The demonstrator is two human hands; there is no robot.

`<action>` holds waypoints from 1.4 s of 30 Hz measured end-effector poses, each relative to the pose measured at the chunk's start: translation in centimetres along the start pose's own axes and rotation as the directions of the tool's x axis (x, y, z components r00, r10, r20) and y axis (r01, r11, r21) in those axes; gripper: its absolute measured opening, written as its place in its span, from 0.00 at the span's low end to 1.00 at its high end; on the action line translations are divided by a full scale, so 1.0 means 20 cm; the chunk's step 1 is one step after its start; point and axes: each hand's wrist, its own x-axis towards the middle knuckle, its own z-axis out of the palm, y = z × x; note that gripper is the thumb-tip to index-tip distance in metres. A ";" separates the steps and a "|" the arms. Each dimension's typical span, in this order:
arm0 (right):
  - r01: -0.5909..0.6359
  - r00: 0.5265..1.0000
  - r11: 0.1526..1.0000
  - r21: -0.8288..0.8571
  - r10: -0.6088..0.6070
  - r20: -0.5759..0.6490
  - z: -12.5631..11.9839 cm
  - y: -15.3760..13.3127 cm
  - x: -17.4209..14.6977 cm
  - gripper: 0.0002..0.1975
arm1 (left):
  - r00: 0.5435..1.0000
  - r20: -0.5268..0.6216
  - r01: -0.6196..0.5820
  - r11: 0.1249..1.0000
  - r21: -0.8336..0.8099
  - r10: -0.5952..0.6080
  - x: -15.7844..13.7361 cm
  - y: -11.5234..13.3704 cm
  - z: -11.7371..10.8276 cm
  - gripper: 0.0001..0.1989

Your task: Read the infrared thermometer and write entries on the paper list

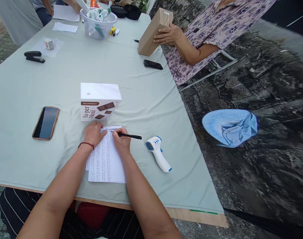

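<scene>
Head | box (100, 102): "NutriMotion Su-per Meal" | right hand (122, 141): pen (130, 135) | paper (108, 162): illegible

The pen (131, 135) is black, the paper (117, 167) white, the tablecloth (64, 89) pale green, the hat (223, 124) dotted blue.

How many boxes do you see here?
3: a white, brown-printed carton beyond the left hand, a small white cube-shaped box near the black stapler, and a brown cardboard box in a co-worker's hand. Others may be hidden.

Box (101, 99) blocking ahead, thermometer (158, 154) right, free cloth (69, 116) left
</scene>
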 end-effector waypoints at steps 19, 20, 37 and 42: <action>0.027 1.000 1.000 -0.017 -0.027 -0.006 0.00 -0.01 0.00 0.06 | 1.000 0.016 0.013 1.000 0.008 -0.014 0.00 0.01 -0.01 0.09; 0.028 1.000 0.999 -0.019 -0.028 -0.004 0.00 -0.01 0.00 0.06 | 1.000 0.015 0.012 1.000 0.004 -0.012 0.00 0.00 -0.01 0.09; -0.009 1.000 1.000 -0.002 0.009 -0.030 0.00 0.00 -0.01 0.05 | 1.000 0.007 0.003 1.000 -0.008 -0.002 0.00 0.00 -0.01 0.07; -0.017 0.999 1.000 -0.004 0.017 -0.042 0.00 0.00 0.00 0.06 | 1.000 0.004 0.002 1.000 -0.013 -0.002 0.00 0.00 -0.01 0.07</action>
